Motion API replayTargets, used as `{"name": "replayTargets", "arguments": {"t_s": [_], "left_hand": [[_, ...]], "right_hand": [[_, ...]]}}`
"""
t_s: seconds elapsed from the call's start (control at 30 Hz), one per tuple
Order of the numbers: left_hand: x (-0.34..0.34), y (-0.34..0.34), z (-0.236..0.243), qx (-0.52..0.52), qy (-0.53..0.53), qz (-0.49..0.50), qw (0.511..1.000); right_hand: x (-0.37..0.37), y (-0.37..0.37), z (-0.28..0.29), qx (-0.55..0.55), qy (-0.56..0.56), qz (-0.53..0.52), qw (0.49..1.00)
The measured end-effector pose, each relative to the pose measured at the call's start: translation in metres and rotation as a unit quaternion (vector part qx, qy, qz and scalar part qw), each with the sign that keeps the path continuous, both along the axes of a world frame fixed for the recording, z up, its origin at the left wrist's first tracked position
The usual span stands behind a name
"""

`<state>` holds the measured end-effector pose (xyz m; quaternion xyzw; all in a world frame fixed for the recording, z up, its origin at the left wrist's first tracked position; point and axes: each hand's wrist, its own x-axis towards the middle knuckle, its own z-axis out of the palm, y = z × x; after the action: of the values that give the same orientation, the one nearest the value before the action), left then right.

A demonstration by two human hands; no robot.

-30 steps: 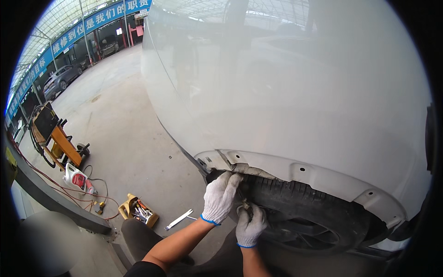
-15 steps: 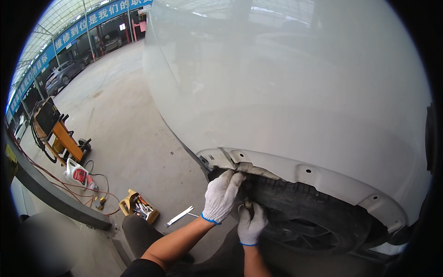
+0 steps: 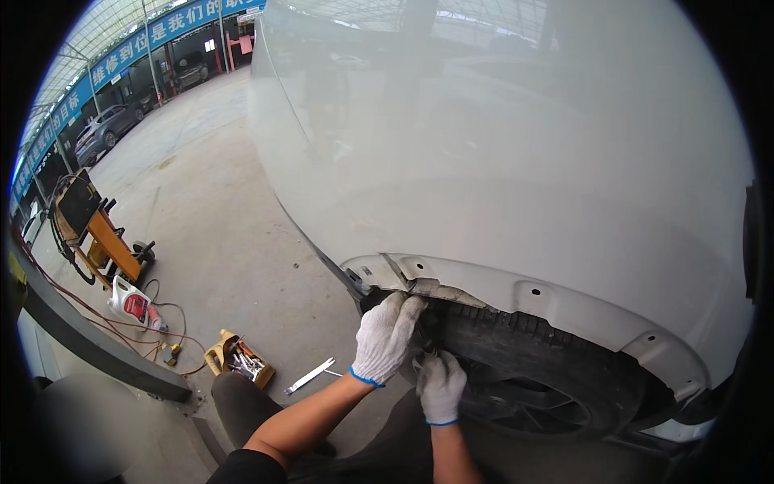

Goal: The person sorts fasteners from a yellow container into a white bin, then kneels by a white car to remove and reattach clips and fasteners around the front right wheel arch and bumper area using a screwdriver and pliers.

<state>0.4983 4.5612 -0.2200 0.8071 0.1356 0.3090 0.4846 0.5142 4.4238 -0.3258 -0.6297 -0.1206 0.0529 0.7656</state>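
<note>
Both my hands wear white knit gloves with blue cuffs and work at the wheel arch of a pale car. My left hand [image 3: 384, 335] is closed up under the arch's front end, fingertips against the lip below a torn, dirty strip [image 3: 451, 293]; what they grip is hidden. Lower and to its right, my right hand [image 3: 442, 389] is closed in a pinch in front of the tyre [image 3: 516, 347]. Whatever sits between its fingers is too small to name. The arch flange [image 3: 580, 310] is bare, with several bolt holes.
On the floor at the left lie a silver bar-shaped tool [image 3: 310, 375] and a yellow toolbox [image 3: 262, 375] full of hand tools. Beyond them are a white jug [image 3: 129, 302], loose hoses, an orange wheeled cart [image 3: 113, 242] and a curved grey beam [image 3: 105, 347].
My right hand has shifted slightly up toward the left hand, its fingers still pinched. My left hand stays at the arch lip. The whole view has moved a little.
</note>
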Motion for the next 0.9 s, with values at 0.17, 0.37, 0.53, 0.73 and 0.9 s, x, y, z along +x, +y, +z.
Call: {"name": "replayTargets", "arguments": {"t_s": [0.17, 0.37, 0.53, 0.73, 0.9], "left_hand": [[0.0, 0.003, 0.003, -0.006, 0.01, 0.005, 1.0], [0.0, 0.001, -0.002, -0.015, 0.01, 0.011, 1.0], [-0.001, 0.002, 0.004, 0.0, 0.056, 0.01, 0.998], [0.001, 0.001, 0.003, -0.024, 0.055, 0.004, 0.998], [-0.008, 0.012, 0.01, -0.021, 0.034, -0.03, 0.999]], "right_hand": [[0.0, -0.011, 0.014, 0.159, 0.244, 0.213, 0.933], [-0.01, 0.008, 0.0, -0.178, -0.267, -0.145, 0.936], [0.005, -0.005, 0.007, 0.113, 0.159, 0.149, 0.969], [-0.002, 0.008, 0.003, -0.097, -0.207, -0.109, 0.967], [-0.004, 0.005, 0.008, -0.036, -0.045, -0.015, 0.998]]}}
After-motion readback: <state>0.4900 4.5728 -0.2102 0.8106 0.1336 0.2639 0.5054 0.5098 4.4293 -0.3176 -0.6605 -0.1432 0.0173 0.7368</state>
